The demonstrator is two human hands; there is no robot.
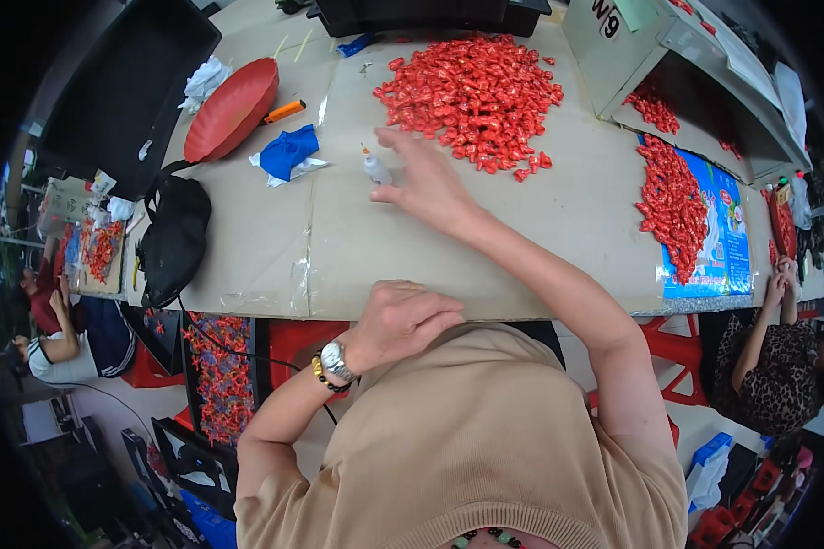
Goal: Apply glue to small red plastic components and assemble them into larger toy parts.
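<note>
Bottle [375, 171], small and whitish, is sitting on the table [366, 247] beside the spread right hand [438, 188]; the left hand [399, 320] is curling, its grip unclear. Closing evenly around the body seems best, sparing the orange tip [364, 149], which is pointing away, slightly left, along the long axis; upright or lying, I cannot tell.

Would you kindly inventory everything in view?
Table: one, pale grey, centre
Red pieces: many, red, far centre and right
Bottle: one, whitish, left of centre pieces
Cloth: one, blue, left of bottle
Dish: one, red, far left
Tool: one, orange, beside dish
Bag: one, black, left
Sheet: one, blue, under right pieces
Box: one, grey, far right
Bins: several, black, far and left
Seats: several, red, around
People: several, mixed clothing, both sides
Left hand: one, bare, near edge
Right hand: one, bare, beside bottle
</note>
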